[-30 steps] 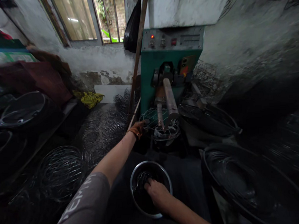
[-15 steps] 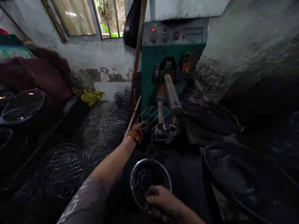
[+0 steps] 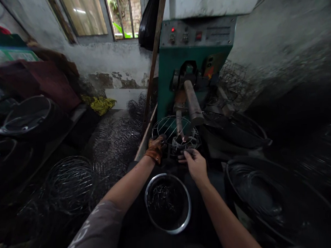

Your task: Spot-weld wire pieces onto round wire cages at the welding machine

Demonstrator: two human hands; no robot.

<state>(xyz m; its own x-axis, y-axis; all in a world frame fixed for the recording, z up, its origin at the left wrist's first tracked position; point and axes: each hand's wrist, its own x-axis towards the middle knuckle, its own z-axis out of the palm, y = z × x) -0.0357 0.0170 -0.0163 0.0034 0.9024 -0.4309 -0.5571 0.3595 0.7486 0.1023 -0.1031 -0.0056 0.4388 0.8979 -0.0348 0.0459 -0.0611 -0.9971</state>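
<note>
Two hands are now out by the green machine, close to each other. Half a second ago, the right hand was over the near side of the metal bowl. Now it has gone up and far, past the bowl, and it is just to the near right of the round wire rack. Its fingers are bent and the tips are close together. I can't tell if a tiny thing is pinched there, because it is too dark and small.

The left hand wears a brown glove. It has stayed by the rack, and its fingers look clamped on the near left edge. The rack is in front of the low part of the machine, next to the lower metal rod. I can't tell if the rod touches it. A thicker metal bar sticks out above.

So the work is up at the rack now, with both hands there, and no hand is in the bowl. The bowl sits near, in the middle, with small dark bits inside. More wire racks lie in a pile on the left. On the right is a big dark tub. A red light glows on the machine.
</note>
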